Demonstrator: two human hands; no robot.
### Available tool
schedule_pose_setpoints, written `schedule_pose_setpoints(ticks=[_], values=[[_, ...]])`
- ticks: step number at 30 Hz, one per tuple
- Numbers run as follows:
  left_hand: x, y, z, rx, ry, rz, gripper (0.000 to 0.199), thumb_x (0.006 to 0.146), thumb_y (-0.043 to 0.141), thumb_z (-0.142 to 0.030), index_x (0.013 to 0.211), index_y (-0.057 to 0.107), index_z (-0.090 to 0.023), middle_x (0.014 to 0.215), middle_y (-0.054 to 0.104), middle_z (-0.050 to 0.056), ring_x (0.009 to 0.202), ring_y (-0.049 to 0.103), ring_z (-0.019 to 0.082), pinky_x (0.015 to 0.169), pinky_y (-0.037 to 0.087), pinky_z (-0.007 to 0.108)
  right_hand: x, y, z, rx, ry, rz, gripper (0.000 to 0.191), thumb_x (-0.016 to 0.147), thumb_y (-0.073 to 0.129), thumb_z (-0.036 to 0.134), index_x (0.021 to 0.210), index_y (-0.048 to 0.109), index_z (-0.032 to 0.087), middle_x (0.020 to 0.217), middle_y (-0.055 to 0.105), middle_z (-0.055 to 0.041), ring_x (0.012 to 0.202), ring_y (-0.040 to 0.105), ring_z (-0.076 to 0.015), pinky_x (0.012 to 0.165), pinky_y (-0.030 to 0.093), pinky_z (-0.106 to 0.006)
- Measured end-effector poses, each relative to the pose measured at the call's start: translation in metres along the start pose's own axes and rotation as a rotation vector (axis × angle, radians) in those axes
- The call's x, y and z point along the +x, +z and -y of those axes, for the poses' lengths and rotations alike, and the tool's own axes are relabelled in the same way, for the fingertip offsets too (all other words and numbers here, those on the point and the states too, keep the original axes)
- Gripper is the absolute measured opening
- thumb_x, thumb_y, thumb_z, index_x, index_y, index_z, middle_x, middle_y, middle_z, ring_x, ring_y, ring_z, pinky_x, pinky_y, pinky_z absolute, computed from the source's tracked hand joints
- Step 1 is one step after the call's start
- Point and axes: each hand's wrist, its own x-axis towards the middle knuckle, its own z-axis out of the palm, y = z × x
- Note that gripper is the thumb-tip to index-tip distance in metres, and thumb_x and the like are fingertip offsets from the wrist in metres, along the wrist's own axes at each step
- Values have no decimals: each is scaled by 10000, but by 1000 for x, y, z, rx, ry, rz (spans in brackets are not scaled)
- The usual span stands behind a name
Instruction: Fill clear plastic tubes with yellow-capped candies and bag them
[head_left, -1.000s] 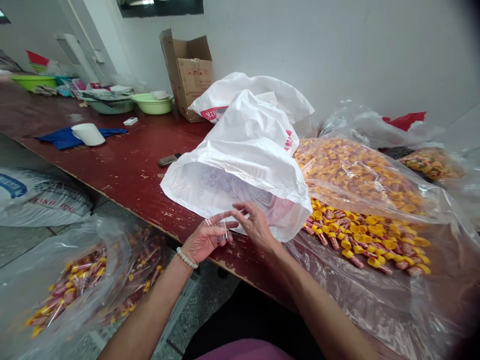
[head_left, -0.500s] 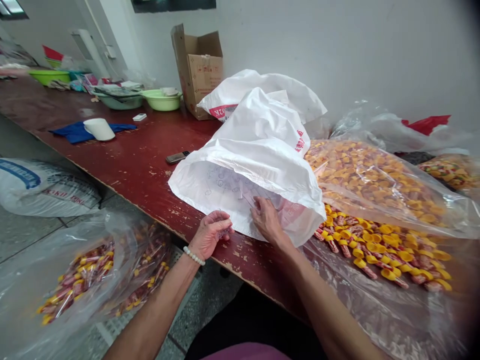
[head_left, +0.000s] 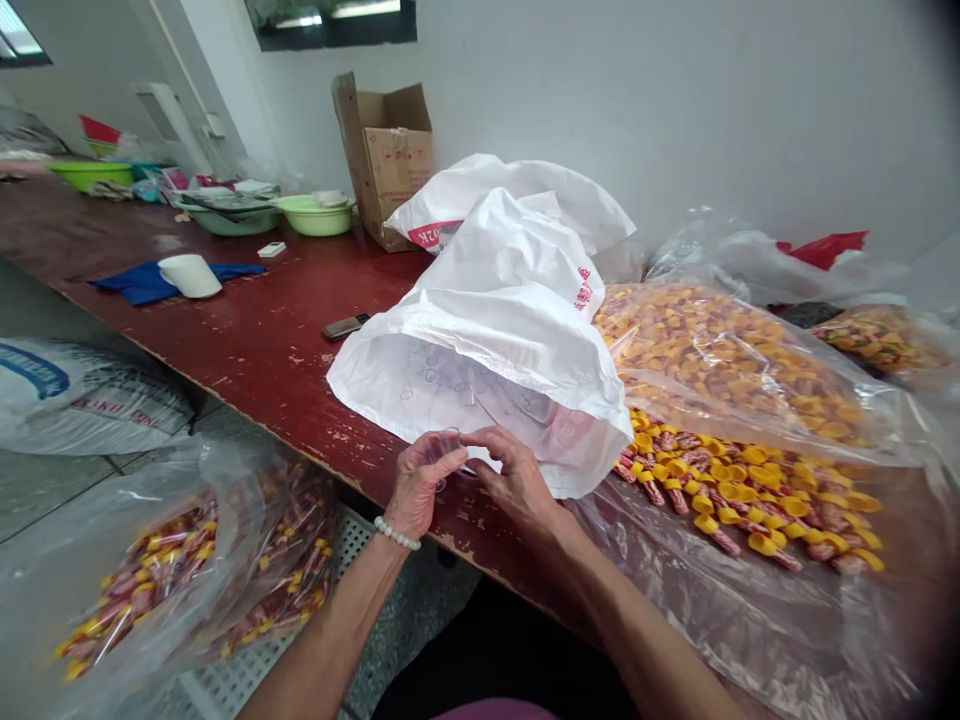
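Just in front of the open white sack, my left hand is closed around small clear plastic pieces with thin ring-like edges. A bead bracelet circles that wrist. My right hand meets it from the right, its thumb and index finger pinched at the clear pieces; what exactly they grip is too small to tell. Inside the sack's mouth lie several thin clear ring-shaped pieces. Right of the sack, yellow-ringed red-and-white sticks lie on clear plastic sheeting.
A large clear bag of yellow pieces stands right. A phone, white roll, green basin and carton are on the red table. Below left is a clear bag of sticks.
My right hand has come out of the sack's mouth and moved left to my left hand. The view has shifted slightly.
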Motion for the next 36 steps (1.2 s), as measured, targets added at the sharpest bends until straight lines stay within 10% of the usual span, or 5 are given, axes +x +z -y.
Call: schedule_pose_setpoints(ticks=[6,14,21,28,36], values=[[3,-12,-9,-27,-89,-55,353,551,799,-209,820,578,-152,764,668,3,675,658,158,643,518,283,56,-13,-34,-748,335,27,304,851,481,165,1142,564,140,1156,570,-133,1071,513,-233,863,439,-336],[3,-18,-8,91,-34,-53,455,512,809,-180,907,587,-144,758,644,3,656,603,122,518,526,232,50,-3,-36,-827,403,65,311,824,407,67,1090,567,73,1063,552,-198,994,533,-273,803,442,-384],[-2,-17,-6,77,8,-67,376,541,799,-215,839,583,-134,956,668,61,762,642,151,591,526,231,-8,-15,4,-182,130,97,284,825,452,174,1067,601,173,964,549,-62,762,542,-128,718,447,-268],[-11,-7,-9,71,-144,240,293,614,765,-192,843,588,-150,768,640,-5,636,609,116,585,522,250,-19,-19,26,119,234,119,358,797,574,256,1147,546,185,930,640,-33,782,579,-138,666,453,-261],[-21,-7,-7,74,-207,371,493,641,748,-163,1074,517,-199,1031,640,60,817,625,153,701,524,279,-27,-6,14,405,350,-26,387,716,680,336,1058,565,195,828,630,-11,713,591,-140,613,474,-261]])
